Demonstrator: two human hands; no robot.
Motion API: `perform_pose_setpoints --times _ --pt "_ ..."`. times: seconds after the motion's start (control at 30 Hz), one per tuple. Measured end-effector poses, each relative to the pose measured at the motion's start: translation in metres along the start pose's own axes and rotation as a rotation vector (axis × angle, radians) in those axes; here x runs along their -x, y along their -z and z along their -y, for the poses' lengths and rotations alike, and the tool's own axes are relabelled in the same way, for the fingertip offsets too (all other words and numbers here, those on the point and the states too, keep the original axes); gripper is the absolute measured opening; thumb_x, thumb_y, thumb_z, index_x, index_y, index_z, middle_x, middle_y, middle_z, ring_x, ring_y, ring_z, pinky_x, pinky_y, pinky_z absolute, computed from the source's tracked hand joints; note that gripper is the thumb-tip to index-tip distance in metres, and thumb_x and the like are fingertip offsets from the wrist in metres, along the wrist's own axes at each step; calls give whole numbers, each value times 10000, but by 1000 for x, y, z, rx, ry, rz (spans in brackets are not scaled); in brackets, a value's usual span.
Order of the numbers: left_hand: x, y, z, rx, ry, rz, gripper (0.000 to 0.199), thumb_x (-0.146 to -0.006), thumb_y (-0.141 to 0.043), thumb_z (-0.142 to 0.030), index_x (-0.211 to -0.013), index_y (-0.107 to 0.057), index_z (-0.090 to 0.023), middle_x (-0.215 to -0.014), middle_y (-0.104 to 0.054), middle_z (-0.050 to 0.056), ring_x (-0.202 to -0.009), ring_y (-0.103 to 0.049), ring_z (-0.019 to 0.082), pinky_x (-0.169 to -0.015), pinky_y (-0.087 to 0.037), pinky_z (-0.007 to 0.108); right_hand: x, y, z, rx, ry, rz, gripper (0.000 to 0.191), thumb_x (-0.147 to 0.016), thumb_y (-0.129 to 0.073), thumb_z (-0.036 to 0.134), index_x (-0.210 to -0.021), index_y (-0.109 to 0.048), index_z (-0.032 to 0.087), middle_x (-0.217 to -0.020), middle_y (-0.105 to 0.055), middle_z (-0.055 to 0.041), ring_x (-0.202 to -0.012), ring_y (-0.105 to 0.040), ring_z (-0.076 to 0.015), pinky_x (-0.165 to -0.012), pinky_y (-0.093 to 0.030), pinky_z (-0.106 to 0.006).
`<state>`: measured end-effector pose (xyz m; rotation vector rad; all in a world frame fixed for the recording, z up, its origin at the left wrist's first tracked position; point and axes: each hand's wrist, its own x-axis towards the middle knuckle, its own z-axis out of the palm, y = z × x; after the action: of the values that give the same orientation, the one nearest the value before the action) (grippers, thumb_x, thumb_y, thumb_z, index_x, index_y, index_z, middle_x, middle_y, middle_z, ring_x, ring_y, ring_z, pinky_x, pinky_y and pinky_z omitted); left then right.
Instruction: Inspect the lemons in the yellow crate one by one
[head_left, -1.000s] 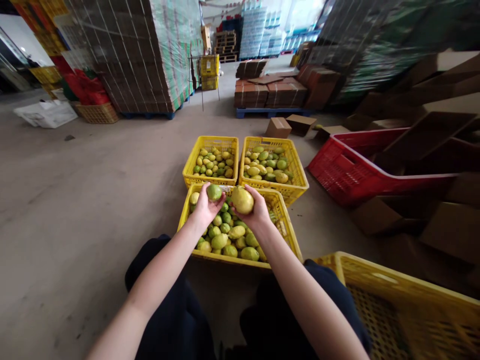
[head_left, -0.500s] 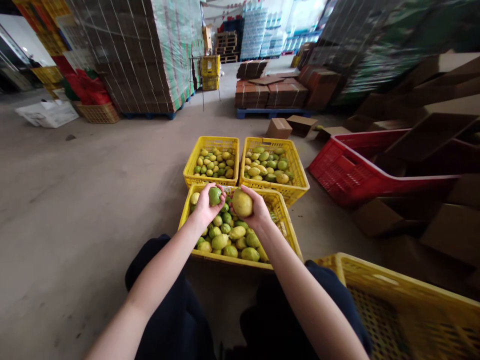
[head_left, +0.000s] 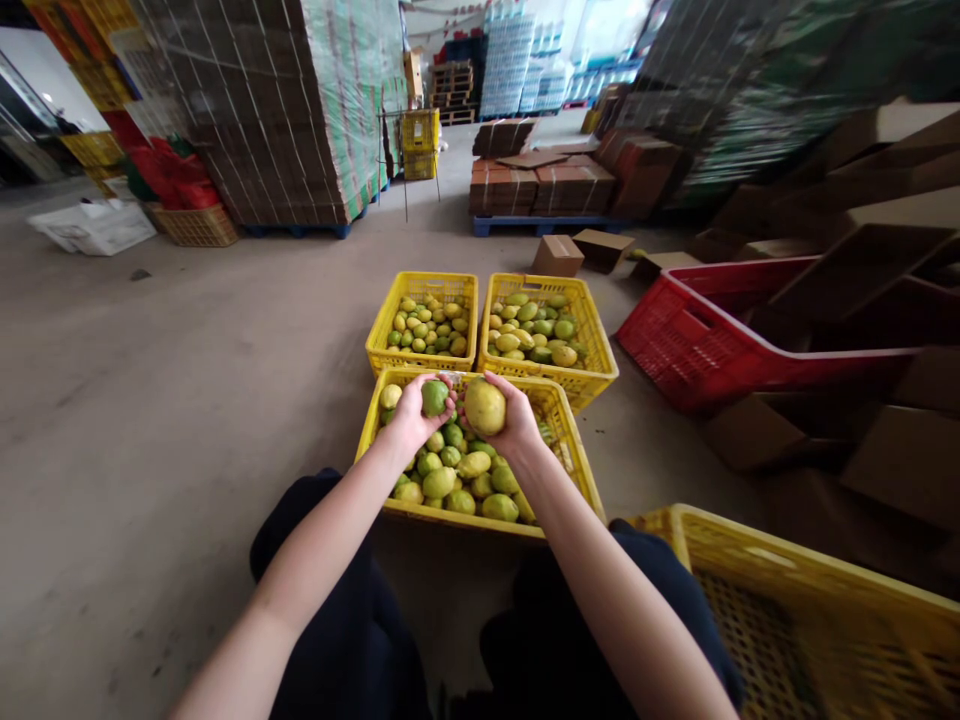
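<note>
My left hand [head_left: 411,412] is closed around a small green lemon [head_left: 434,398]. Close beside it, my right hand [head_left: 517,415] grips a larger yellow lemon [head_left: 485,406]. Both fruits are held above the near yellow crate [head_left: 577,455], which is filled with green and yellow lemons [head_left: 474,465]. Behind it stand two more yellow crates: the left one [head_left: 422,280] holds small, mostly yellow lemons [head_left: 427,325], the right one [head_left: 600,345] larger yellow-green lemons [head_left: 529,313]. My forearms cover parts of the near crate's sides.
Another yellow crate [head_left: 787,570] stands by my right knee. A red crate [head_left: 667,335] and cardboard boxes [head_left: 772,430] lie to the right. Farther back are flattened cartons on a blue pallet [head_left: 517,226] and a tall wrapped stack [head_left: 255,110]. Concrete floor [head_left: 187,400] stretches left.
My left hand has shifted slightly right and down with the green lemon, which has turned a little. The right hand with the yellow lemon is nearly unmoved.
</note>
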<state>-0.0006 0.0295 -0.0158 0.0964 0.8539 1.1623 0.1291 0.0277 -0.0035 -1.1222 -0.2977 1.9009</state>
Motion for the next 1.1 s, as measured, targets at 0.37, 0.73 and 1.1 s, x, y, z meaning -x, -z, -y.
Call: perform_pose_setpoints --times 0.37,0.73,1.1 --pt "1 1 0 159 -24 -37 231 -904 -381 -222 -758 -551 -166 -645 -568 26 -553 -569 93 -493 -486 163 -9 9 -1 -111 -72 -15 243 -892 -420 346 -785 -576 193 -529 -618 -20 -504 -621 -184 -480 -540 -309" --pt "1 -4 3 138 -43 -38 283 -932 -343 -222 -970 -598 -107 -779 -650 112 -684 -653 166 -589 -587 261 -7 8 -2 -293 -89 28 266 -905 -412 307 -987 -591 129 -702 -687 -100 -627 -655 -170 -485 -563 -214" --pt "-4 -2 5 105 -46 -109 252 -946 -408 -290 -852 -581 -132 -683 -602 82 -575 -585 133 -473 -515 194 -14 12 -3 -268 -47 -29 151 -895 -493 296 -856 -581 179 -672 -654 -39 -614 -649 -154 -506 -580 -231"
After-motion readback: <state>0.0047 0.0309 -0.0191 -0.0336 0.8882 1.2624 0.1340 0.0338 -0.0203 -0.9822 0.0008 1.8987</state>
